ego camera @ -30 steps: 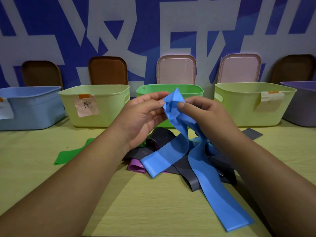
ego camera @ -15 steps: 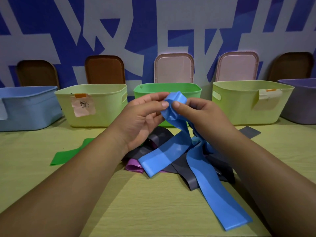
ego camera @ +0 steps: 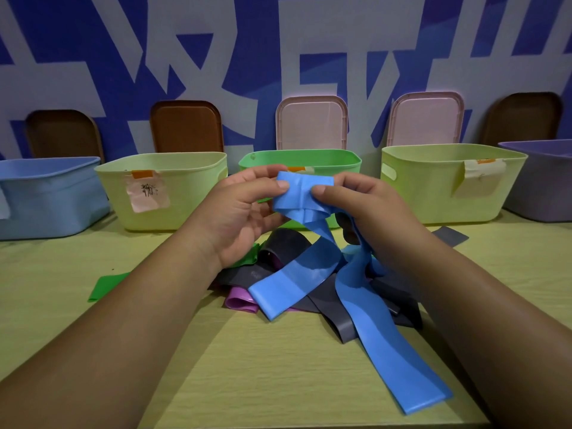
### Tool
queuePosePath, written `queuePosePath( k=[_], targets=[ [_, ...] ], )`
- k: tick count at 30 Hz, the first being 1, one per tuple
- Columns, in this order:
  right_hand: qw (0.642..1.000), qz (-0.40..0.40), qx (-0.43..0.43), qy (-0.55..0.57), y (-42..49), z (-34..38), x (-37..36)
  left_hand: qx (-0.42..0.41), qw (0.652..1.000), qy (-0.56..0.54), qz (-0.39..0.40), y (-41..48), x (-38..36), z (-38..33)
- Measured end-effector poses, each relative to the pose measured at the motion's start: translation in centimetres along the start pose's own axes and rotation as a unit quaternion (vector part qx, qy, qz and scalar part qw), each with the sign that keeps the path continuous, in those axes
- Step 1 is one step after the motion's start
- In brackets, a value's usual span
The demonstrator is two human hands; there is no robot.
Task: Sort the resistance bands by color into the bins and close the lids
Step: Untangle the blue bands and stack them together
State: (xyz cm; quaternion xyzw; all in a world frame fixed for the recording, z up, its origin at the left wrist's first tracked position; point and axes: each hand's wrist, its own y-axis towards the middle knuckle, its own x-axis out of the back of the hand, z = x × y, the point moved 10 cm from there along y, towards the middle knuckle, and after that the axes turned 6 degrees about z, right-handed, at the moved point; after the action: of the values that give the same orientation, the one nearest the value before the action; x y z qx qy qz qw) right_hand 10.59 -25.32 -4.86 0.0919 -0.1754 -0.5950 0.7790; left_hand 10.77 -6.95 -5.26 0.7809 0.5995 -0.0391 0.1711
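We hold the blue band (ego camera: 305,193) up in front of us with both hands, above the table (ego camera: 247,373). Our left hand (ego camera: 243,216) pinches its folded top between thumb and forefinger, and the other fingers curl loosely below. Our right hand (ego camera: 370,209) pinches the same fold from the other side, thumb on the front, fingers curled behind. A short stretch of band lies flat between our two thumbs.

From the fold, blue strips hang down. One ends on the pile, and the other runs toward us across the table to the right. We cannot tell whether they are one band or two.

Under our hands lies the pile: grey bands (ego camera: 332,311), a purple band (ego camera: 240,301) and a green band (ego camera: 108,284) that sticks out to the left.

Behind the pile, five open bins stand in a row: a blue bin (ego camera: 46,196), a yellow bin (ego camera: 192,193), a green bin (ego camera: 309,157), a second yellow bin (ego camera: 433,193) and a purple bin (ego camera: 541,181). Brown lids (ego camera: 185,125) and pink lids (ego camera: 311,125) lean upright against the wall behind them.
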Motion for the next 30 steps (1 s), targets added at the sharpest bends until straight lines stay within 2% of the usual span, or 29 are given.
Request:
queuePosePath(
  k=[4,9,14,21,30],
  targets=[
    [1.0,0.009,0.001,0.018,0.0,0.1,-0.1,0.003,1.0,0.029,0.007,0.0,-0.1,0.2],
    [0.999,0.013,0.0,0.037,0.1,0.1,0.0,0.012,0.998,0.035,0.052,0.2,-1.0,0.7],
    [0.999,0.012,0.004,0.05,0.0,0.3,0.0,-0.03,0.995,0.073,0.053,-0.1,-1.6,-0.1],
    [0.998,0.012,0.016,0.058,-0.1,0.6,0.0,-0.065,0.996,0.049,0.043,-0.1,-1.6,-1.0],
    [0.98,0.077,0.016,0.184,-0.4,1.3,-1.3,-0.096,0.994,0.051,0.025,-0.1,-1.0,-1.5]
  ],
)
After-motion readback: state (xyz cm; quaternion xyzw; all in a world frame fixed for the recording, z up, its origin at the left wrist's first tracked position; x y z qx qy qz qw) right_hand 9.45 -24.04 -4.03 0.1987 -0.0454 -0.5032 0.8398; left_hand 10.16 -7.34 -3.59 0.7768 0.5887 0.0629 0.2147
